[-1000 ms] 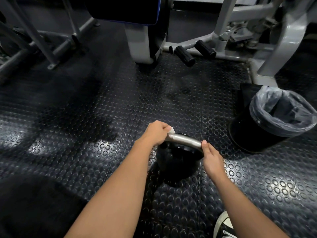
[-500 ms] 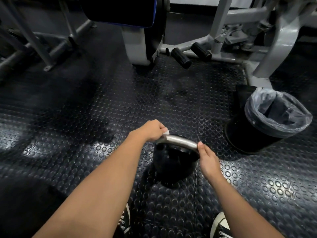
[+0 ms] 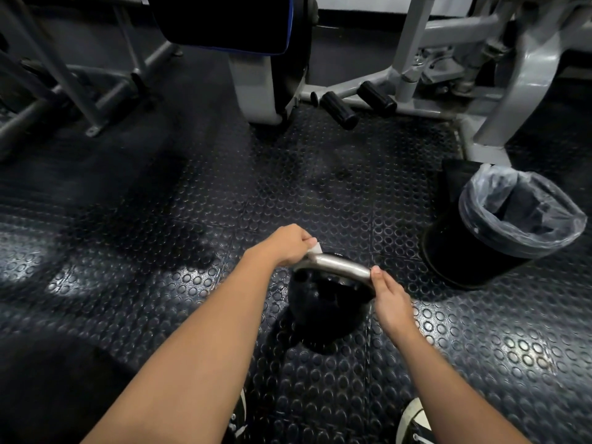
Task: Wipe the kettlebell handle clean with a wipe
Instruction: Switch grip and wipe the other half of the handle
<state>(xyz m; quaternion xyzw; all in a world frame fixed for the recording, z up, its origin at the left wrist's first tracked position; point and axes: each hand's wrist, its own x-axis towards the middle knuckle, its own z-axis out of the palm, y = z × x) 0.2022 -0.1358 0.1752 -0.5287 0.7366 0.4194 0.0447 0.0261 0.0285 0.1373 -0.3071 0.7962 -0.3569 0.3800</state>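
Note:
A black kettlebell (image 3: 326,309) stands on the studded rubber floor in front of me. Its bare metal handle (image 3: 339,265) arches across the top. My left hand (image 3: 285,243) is closed over the handle's left end, and a white wipe (image 3: 314,249) pokes out from under its fingers. My right hand (image 3: 389,298) grips the handle's right end, thumb on top of the metal. The wipe is mostly hidden inside the left fist.
A black bin (image 3: 499,232) with a clear liner stands to the right of the kettlebell. Grey gym machine frames (image 3: 519,78) and a padded seat (image 3: 224,20) line the back. Black roller pegs (image 3: 339,110) stick out low. My shoes (image 3: 413,421) are at the bottom edge.
My left hand with the wipe has slid slightly left along the handle toward its left end. The right hand keeps its hold. The camera view drifted a little.

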